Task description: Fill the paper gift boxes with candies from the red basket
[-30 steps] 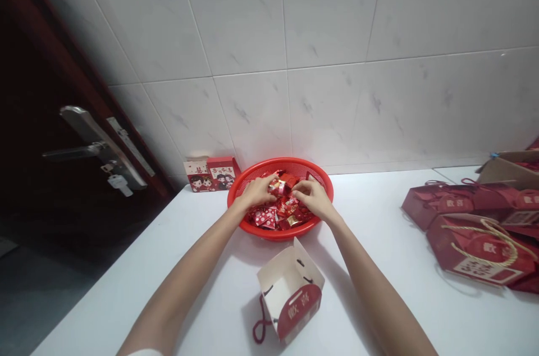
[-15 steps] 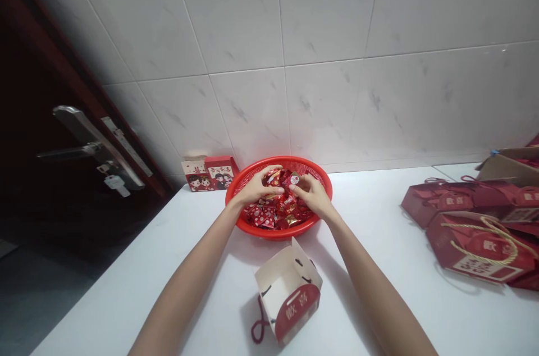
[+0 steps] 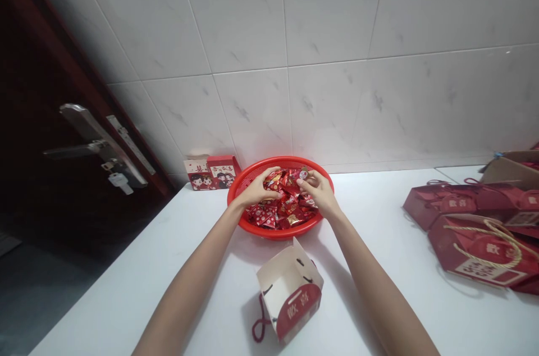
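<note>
A red plastic basket (image 3: 233, 203) holds a heap of wrapped candies (image 3: 290, 204) in shiny red, gold and dotted wrappers. Over the left of the heap is my left hand (image 3: 256, 190), its thumb and fingers spread apart around some candies. At the right of the basket, my right hand (image 3: 320, 194) pinches a small wrapped candy (image 3: 303, 174) with a pale round mark. In front of the basket stands an open paper gift box (image 3: 298, 308), cream inside and dark red outside, with a dark red cord loop at its left. No candy shows inside it from here.
Two small printed boxes (image 3: 210, 173) lean against the tiled wall (image 3: 252, 114) left of the basket. Several dark red gift boxes (image 3: 475, 249) with cords stand at the right, near a cardboard carton (image 3: 505, 168). A dark door (image 3: 63, 199) with keys in its lock is at the left.
My right hand has moved slightly right and away from my left hand, taking the candy with the round mark along. My left hand stays over the heap. The view has shifted slightly.
</note>
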Demonstrator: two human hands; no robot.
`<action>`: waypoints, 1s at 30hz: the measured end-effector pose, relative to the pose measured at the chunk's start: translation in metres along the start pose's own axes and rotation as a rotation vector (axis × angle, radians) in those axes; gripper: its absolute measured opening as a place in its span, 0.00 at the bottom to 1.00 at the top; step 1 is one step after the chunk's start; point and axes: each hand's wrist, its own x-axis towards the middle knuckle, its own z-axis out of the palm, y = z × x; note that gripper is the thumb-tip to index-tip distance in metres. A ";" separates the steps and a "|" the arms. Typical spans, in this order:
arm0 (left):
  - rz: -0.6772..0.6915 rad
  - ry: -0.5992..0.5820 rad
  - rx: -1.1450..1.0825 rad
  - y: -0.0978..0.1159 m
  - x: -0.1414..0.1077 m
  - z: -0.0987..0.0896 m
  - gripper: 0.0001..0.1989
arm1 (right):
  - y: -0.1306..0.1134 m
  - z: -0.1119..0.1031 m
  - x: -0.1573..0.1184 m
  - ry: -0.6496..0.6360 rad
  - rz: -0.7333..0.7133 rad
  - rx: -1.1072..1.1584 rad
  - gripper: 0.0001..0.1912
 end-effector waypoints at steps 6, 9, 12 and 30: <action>0.001 0.005 -0.051 0.003 -0.004 0.002 0.60 | -0.004 -0.001 -0.001 -0.019 0.019 -0.015 0.24; -0.009 0.011 -0.101 0.004 -0.004 0.004 0.63 | -0.005 -0.001 -0.004 -0.077 0.026 -0.071 0.22; -0.005 -0.037 -0.167 0.004 -0.003 0.004 0.62 | -0.006 -0.001 -0.006 -0.123 0.068 -0.127 0.22; 0.051 -0.027 -0.081 -0.003 -0.004 0.009 0.60 | 0.002 -0.001 -0.003 -0.105 0.064 -0.175 0.18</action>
